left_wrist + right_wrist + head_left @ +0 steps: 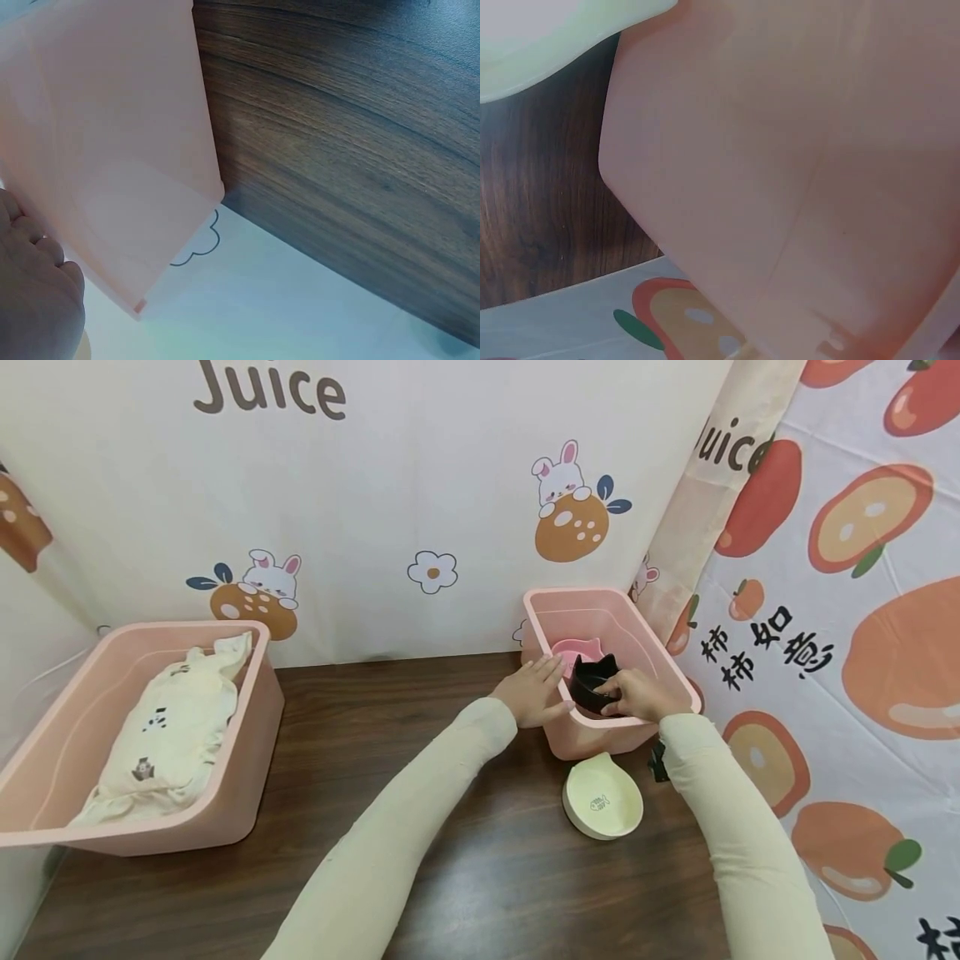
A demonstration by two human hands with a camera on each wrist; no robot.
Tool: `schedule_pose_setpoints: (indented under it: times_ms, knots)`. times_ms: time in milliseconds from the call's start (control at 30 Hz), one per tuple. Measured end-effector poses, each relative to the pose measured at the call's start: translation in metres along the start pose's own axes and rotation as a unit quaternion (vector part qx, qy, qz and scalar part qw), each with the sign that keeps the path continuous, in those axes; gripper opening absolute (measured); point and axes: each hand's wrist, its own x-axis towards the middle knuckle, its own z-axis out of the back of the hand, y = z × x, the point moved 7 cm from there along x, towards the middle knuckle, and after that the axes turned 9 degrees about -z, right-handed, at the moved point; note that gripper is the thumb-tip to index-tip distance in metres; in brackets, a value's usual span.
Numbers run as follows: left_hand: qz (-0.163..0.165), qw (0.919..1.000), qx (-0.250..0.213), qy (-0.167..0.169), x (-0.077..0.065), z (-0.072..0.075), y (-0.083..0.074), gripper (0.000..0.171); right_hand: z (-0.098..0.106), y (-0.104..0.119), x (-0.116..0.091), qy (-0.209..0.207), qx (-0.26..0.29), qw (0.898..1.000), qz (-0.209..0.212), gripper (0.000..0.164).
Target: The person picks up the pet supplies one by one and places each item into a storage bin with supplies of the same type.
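Pinching black bowl (583, 683) (near bin rim (611, 723)): right hand (637, 695).

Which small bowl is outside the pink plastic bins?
The pale yellow bowl with fish print; the black cat-eared bowl and pink bowl are inside one pink bin.

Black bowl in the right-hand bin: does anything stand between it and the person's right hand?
Nothing visible does: the right hand grips the black bowl inside the pink bin. The pink bowl is behind the black one; the left hand is at the bin's left rim.
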Motion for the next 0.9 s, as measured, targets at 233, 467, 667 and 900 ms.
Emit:
schedule_pose_setpoints:
  times_ms: [233,467,667,900]
  knots:
    - [0.005,1.0000,-0.007,0.004,0.000,-0.002,-0.001,0.076,-0.010,-0.004,0.005,0.029,-0.024,0.999,0.012,0.033]
    - [0.006,1.0000,-0.005,0.003,0.001,-0.002,-0.001,0.076,-0.014,-0.002,0.007,0.040,-0.026,0.998,0.031,0.030]
    - [0.009,0.9999,-0.003,0.007,0.002,-0.002,-0.001,0.077,-0.015,0.000,0.008,0.042,-0.016,0.998,0.040,0.027]
    - [0.011,0.9999,-0.002,0.007,0.001,-0.001,0.000,0.077,-0.016,0.001,0.011,0.055,-0.012,0.997,0.045,0.028]
